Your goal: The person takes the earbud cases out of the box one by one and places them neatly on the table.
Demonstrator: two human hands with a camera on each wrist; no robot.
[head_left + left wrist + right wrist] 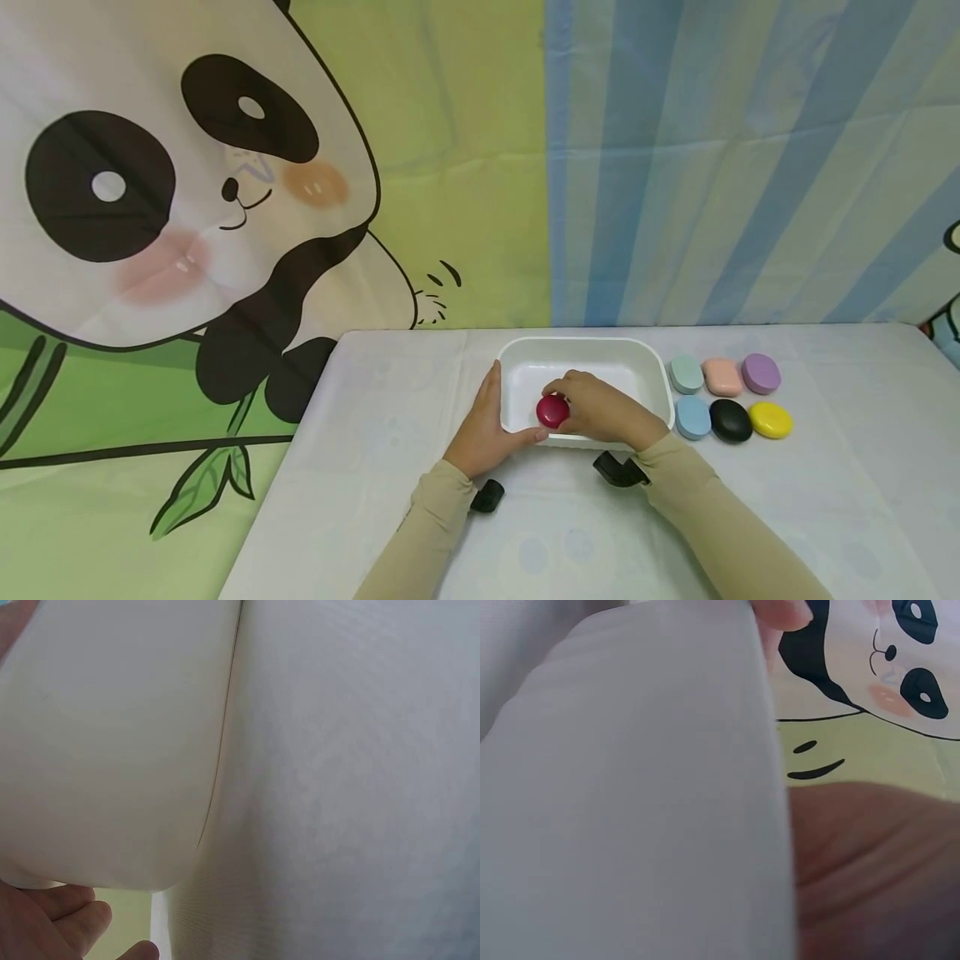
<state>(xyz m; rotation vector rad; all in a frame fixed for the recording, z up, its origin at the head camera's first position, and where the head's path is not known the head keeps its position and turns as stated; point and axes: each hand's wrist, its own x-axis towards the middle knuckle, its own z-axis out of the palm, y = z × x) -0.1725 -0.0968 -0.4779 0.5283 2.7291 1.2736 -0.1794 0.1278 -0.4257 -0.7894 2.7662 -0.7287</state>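
A white rectangular tub stands on the table in the head view. My right hand reaches over its near rim and holds a dark red oval case with curled fingers. My left hand grips the tub's near left corner, fingers along the outer wall and thumb along the front edge. The left wrist view is filled by the tub's white outer wall with fingertips at the bottom. In the right wrist view the tub wall fills the left, and my palm is a blur at the right.
Right of the tub lie several oval cases in two rows: mint, peach, purple, blue, black, yellow. A panda cloth hangs behind the white table, whose left edge slants near my left arm.
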